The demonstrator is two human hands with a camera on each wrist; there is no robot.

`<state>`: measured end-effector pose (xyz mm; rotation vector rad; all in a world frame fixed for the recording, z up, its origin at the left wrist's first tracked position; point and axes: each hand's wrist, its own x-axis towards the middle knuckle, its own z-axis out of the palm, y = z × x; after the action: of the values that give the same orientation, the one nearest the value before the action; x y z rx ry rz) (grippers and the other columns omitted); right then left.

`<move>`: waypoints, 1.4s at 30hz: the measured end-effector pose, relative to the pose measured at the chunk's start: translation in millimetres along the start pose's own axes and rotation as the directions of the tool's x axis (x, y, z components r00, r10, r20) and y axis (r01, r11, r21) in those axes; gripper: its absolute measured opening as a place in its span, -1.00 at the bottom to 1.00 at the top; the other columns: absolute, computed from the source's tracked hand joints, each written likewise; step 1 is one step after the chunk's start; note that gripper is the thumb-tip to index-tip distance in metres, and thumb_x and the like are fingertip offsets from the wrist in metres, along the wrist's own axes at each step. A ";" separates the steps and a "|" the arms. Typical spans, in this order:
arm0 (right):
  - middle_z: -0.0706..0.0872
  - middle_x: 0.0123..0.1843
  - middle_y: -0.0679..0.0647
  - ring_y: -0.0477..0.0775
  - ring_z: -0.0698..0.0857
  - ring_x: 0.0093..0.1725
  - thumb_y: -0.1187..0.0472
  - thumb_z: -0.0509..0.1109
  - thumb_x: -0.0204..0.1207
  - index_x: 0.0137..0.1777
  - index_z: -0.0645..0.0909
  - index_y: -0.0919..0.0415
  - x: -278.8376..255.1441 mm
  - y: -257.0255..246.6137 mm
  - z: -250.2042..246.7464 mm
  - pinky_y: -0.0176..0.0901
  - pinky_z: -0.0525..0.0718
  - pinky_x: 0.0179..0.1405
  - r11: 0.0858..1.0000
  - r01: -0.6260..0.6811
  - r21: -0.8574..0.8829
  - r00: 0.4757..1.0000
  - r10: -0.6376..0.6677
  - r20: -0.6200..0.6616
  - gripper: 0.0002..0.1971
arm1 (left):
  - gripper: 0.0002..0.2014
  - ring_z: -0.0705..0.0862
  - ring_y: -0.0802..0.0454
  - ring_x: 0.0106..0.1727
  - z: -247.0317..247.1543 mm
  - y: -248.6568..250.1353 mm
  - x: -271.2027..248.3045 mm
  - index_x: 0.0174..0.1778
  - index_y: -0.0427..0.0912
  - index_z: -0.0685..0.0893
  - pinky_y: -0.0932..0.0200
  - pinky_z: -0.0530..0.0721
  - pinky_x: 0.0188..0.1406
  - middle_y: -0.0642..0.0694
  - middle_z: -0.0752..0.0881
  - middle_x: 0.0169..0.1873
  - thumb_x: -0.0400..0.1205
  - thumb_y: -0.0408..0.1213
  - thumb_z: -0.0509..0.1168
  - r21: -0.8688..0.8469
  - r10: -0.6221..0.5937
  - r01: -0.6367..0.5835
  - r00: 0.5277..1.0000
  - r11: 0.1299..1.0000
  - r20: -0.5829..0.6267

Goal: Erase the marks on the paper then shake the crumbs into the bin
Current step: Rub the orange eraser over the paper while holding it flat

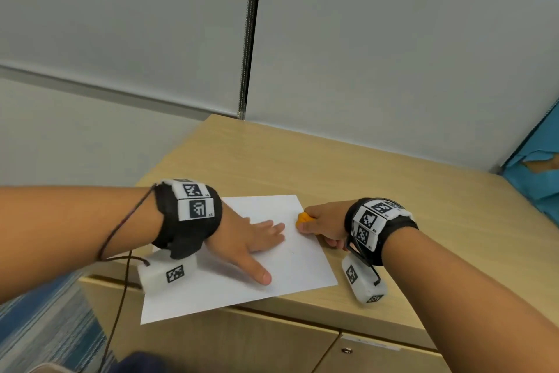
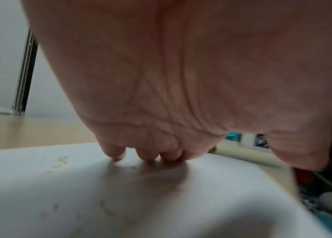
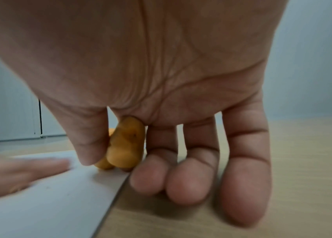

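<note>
Right hand [image 1: 325, 226] pinches orange eraser [image 1: 303, 217] at paper [image 1: 305, 263] edge; left hand [image 1: 246, 241] lies flat, fingers spread.

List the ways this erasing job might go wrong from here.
1. The paper overhangs the front edge of the cabinet top; if the left hand lifts, rubbing may slide or crease it.
2. The right hand pinches the orange eraser at the sheet's right edge; a stroke there might buckle the edge.
3. Crumbs could scatter when lifted.
</note>
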<state>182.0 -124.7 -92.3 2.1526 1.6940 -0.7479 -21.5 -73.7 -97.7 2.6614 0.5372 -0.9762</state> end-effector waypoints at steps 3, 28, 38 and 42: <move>0.65 -0.28 0.08 0.11 0.66 -0.27 -0.19 0.14 0.78 0.30 0.49 0.20 0.9 0.4 -0.6 -0.09 0.62 -0.25 1.000 0.007 -0.005 1.000 -0.007 -0.003 -0.56 | -0.17 -0.09 0.23 0.70 0.2 -8.1 -26.8 0.75 0.08 -0.09 0.01 -0.12 0.69 0.24 -0.22 0.70 0.65 0.37 0.05 -0.089 0.056 -0.047 0.993 0.995 0.105; 0.51 -0.24 0.01 0.00 0.52 -0.33 -0.16 0.12 0.81 0.18 0.41 0.14 -18.4 -7.4 1.3 -0.21 0.47 -0.35 1.000 0.012 -0.022 0.999 -0.013 -0.032 -0.66 | -0.35 0.07 0.33 0.66 -0.3 -33.7 -74.4 0.69 0.33 0.10 0.03 -0.05 0.69 0.46 0.07 0.64 0.67 0.31 0.11 -0.164 -0.075 0.078 0.997 0.983 0.028; 0.53 -0.30 0.05 0.02 0.50 -0.39 -0.19 0.14 0.79 0.08 0.37 0.13 -19.8 -12.8 2.9 -0.21 0.52 -0.33 0.999 -0.032 0.022 0.999 0.032 -0.029 -0.65 | 0.06 -0.11 0.08 0.73 74.0 -78.7 -114.2 0.72 0.01 -0.30 0.02 -0.16 0.68 0.10 -0.28 0.71 0.44 0.58 -0.15 -0.216 -0.411 0.389 0.909 0.896 -0.070; 0.51 -0.30 0.05 0.00 0.48 -0.40 -0.18 0.15 0.80 0.07 0.37 0.12 -22.6 -15.5 4.5 -0.22 0.49 -0.37 0.998 -0.043 0.044 0.998 0.045 -0.033 -0.66 | 0.06 -0.32 0.04 0.71 100.1 -53.4 -94.3 0.70 -0.13 -0.37 -0.07 -0.31 0.66 -0.06 -0.39 0.69 0.53 0.54 -0.13 -0.158 -0.346 0.319 0.919 0.934 -0.189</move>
<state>162.3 -141.3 -81.8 2.2364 1.6560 -0.7462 -167.6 -85.3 -115.6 2.6260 1.0927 -0.7076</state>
